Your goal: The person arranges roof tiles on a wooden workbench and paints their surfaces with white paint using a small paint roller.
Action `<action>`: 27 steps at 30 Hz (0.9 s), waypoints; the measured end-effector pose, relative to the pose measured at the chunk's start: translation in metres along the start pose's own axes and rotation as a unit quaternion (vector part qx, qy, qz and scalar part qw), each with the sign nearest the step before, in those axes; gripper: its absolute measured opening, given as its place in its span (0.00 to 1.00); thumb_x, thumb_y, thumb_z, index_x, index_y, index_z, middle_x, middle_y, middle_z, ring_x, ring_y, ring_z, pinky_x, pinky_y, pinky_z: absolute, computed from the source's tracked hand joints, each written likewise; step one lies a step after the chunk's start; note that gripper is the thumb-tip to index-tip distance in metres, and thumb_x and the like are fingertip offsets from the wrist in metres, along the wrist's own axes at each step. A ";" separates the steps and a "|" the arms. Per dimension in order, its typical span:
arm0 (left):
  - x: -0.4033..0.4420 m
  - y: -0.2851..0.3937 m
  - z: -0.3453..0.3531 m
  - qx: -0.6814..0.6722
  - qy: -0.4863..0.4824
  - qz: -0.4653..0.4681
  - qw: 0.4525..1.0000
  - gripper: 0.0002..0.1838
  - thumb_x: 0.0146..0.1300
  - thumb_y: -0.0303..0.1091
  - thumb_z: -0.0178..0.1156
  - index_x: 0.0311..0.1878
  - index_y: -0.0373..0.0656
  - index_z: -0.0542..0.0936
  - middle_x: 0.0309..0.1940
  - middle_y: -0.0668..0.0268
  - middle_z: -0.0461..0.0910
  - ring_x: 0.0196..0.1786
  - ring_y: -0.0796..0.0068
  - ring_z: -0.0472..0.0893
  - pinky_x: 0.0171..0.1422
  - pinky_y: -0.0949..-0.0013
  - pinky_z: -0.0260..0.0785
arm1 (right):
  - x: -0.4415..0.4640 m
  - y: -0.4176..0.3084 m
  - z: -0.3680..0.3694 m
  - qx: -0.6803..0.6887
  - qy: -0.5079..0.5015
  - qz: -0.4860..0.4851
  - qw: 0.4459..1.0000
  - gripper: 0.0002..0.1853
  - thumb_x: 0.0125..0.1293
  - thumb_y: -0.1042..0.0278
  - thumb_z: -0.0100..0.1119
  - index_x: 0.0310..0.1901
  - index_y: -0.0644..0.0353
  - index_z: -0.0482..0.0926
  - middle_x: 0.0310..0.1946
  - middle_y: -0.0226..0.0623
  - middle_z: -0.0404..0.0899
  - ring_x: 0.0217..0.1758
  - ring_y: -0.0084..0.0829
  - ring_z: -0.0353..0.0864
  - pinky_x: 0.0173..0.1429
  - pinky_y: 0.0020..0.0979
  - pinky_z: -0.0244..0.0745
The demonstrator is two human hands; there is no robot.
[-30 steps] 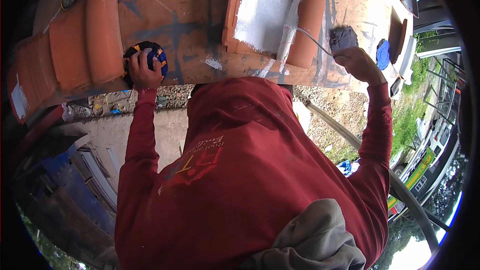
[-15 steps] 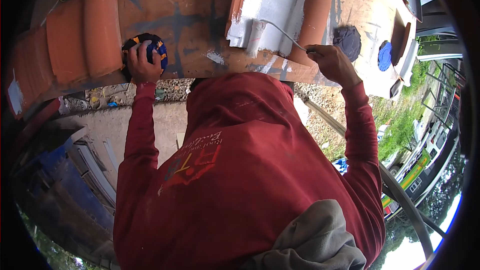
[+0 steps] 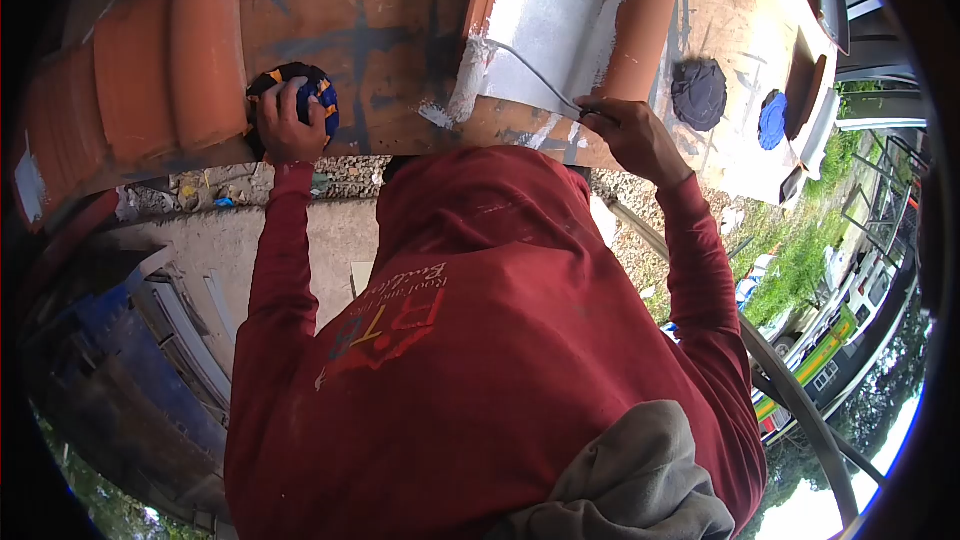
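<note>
My right hand (image 3: pixel 637 138) is closed around the handle of a small paint roller (image 3: pixel 540 78). Its whitish roller sleeve (image 3: pixel 467 83) lies along the left lower edge of a terracotta roof tile (image 3: pixel 643 30), whose trough is coated with silvery-white paint (image 3: pixel 560 20). Further left, my left hand (image 3: pixel 292 127) curls its fingers over a round bundle in black, blue and orange (image 3: pixel 327 105). Whether the bundle is cloth or a wrapped container, I cannot tell. The hand partly covers it.
Overlapping terracotta tiles (image 3: pixel 205 55) lie at the left of the paint-smeared wooden board (image 3: pixel 400 0). To the right are a crumpled dark piece (image 3: pixel 699 95) and a blue round piece (image 3: pixel 772 120). Beneath the board's near edge is gravel (image 3: pixel 350 178); a metal pipe (image 3: pixel 800 410) runs at the right.
My right hand has moved left and slightly down, carrying the roller from the tile's painted trough to its left edge. My left hand stays on the bundle.
</note>
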State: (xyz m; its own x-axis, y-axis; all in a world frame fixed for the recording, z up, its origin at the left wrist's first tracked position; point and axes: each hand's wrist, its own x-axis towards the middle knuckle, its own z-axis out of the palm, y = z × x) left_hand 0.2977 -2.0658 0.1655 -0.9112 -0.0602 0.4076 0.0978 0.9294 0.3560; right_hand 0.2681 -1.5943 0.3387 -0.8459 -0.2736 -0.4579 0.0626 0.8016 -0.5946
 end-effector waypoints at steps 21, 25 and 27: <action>0.001 0.003 0.001 -0.011 -0.003 -0.003 1.000 0.18 0.60 0.36 0.65 0.54 0.47 0.84 0.50 0.56 0.78 0.55 0.50 0.79 0.61 0.51 0.72 | -0.001 0.011 -0.019 -0.067 0.040 0.077 0.994 0.14 0.74 0.64 0.62 0.55 0.60 0.87 0.38 0.48 0.89 0.39 0.38 0.89 0.46 0.36 0.80; 0.002 0.001 -0.001 -0.007 -0.002 0.005 1.000 0.18 0.61 0.36 0.65 0.54 0.47 0.84 0.50 0.56 0.78 0.55 0.50 0.79 0.62 0.51 0.72 | -0.005 0.023 -0.013 -0.008 0.054 0.020 0.998 0.14 0.74 0.65 0.62 0.55 0.60 0.87 0.37 0.48 0.88 0.39 0.39 0.89 0.45 0.37 0.79; 0.002 0.001 -0.002 -0.008 -0.003 -0.002 1.000 0.18 0.60 0.36 0.65 0.54 0.47 0.84 0.50 0.56 0.78 0.55 0.50 0.79 0.62 0.51 0.72 | -0.001 0.024 -0.013 -0.004 0.036 0.047 0.998 0.14 0.73 0.66 0.62 0.55 0.61 0.87 0.38 0.48 0.89 0.40 0.39 0.89 0.46 0.37 0.79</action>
State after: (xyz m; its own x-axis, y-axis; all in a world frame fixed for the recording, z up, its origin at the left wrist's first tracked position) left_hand 0.2968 -2.0653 0.1684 -0.9137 -0.0623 0.4016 0.1004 0.9230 0.3716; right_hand 0.2640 -1.5678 0.3332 -0.8721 -0.1585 -0.4629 0.1400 0.8257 -0.5465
